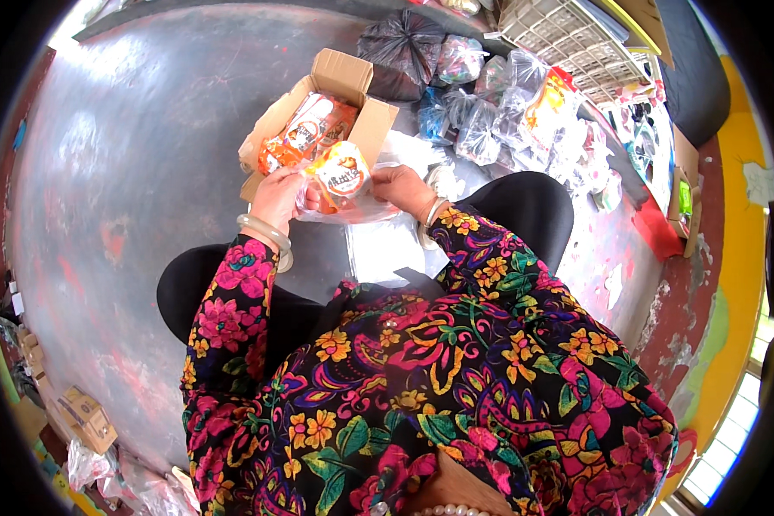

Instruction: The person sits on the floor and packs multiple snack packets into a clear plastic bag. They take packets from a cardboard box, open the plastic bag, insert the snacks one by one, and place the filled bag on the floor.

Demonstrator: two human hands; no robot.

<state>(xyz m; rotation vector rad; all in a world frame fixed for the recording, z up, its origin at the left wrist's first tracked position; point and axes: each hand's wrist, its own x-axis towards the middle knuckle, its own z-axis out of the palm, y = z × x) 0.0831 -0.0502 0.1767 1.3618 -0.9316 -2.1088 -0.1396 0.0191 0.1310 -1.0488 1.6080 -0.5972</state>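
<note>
In front of me my left hand (280, 205) and my right hand (406, 191) grip opposite sides of a clear plastic bag (353, 211). An orange and white packet (342, 175) lies in or against the bag, between my hands. The fingers of both hands are closed on the thin film. Just beyond stands an open cardboard box (373, 127) with its flaps up. Several similar orange packets (311, 122) fill it, and one leans near its front left corner, close to my left hand. Flat clear plastic bags (385, 249) lie on the floor below my hands.
A black plastic bag (397, 50) and several filled clear bags (482, 129) are heaped beyond my right hand. Behind them is a white plastic crate (561, 41). Small cardboard boxes (86, 418) sit at the lower left. My bent knees (537, 215) flank the work on the grey floor.
</note>
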